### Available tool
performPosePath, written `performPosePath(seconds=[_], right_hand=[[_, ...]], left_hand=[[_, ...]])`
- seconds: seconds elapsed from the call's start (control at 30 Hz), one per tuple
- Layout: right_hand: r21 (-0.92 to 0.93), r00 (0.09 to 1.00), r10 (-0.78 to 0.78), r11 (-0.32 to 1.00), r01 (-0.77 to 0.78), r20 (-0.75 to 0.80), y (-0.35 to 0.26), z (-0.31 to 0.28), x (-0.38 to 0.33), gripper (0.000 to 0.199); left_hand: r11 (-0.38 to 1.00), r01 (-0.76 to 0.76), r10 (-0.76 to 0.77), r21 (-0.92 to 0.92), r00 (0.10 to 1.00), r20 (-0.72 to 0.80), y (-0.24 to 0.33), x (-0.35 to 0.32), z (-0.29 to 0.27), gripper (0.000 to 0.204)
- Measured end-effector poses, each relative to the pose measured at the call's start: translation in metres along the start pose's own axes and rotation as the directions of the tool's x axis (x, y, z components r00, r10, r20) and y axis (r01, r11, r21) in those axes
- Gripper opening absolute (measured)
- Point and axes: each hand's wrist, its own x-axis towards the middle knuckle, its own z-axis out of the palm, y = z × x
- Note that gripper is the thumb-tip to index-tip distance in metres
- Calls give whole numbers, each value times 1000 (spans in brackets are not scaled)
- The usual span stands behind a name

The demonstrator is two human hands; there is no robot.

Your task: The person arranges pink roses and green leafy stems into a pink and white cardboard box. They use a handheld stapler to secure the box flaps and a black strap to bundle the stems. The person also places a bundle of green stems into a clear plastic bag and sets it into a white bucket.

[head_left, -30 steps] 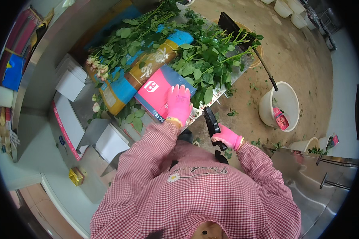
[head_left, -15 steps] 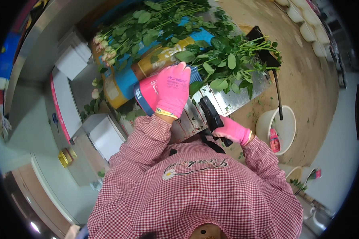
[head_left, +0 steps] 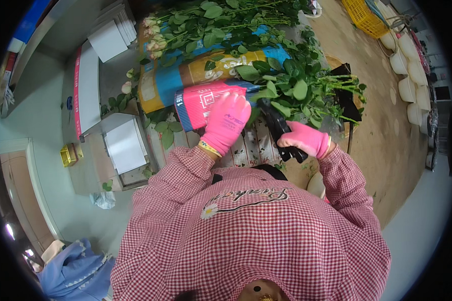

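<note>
A pink and dark blue wrapper goes round a bunch of flowers on the worktable, its leafy stems coming out to the right. My left hand, in a pink glove, is closed on the wrapper's near side, fingertips at its upper part. In a matching glove, my right hand grips a black stapler-like hand tool. The tool's front end points up and away, close to the wrapper's right edge among leaves; whether it touches cannot be made out. The flower heads of this bunch are hidden.
Pale pink roses with long leafy stems lie at the back. Beneath the bunch is a blue and yellow sack. White sheets stand left, near a yellow box. A marked board edges the table. White tubs line the far right.
The whole view has shifted. My right hand has brought the black tool up closer to the wrapper's right edge. My left hand keeps its grip on the wrapper.
</note>
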Motion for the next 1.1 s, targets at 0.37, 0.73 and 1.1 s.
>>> performPosePath(seconds=[0.37,0.73,1.1], right_hand=[[-71,944,7,997,-33,-331,51,78,31,46],[-272,996,-77,959,84,35,97,32,5,63],[-629,897,-375,645,433,233,-69,-140,141,63]], left_hand=[[998,-29,40,-54,974,224,12,-23,10,5],[334,603,-195,-725,796,572,-36,-12,-8,16],[824,428,292,-373,244,925,-163,83,90,67]])
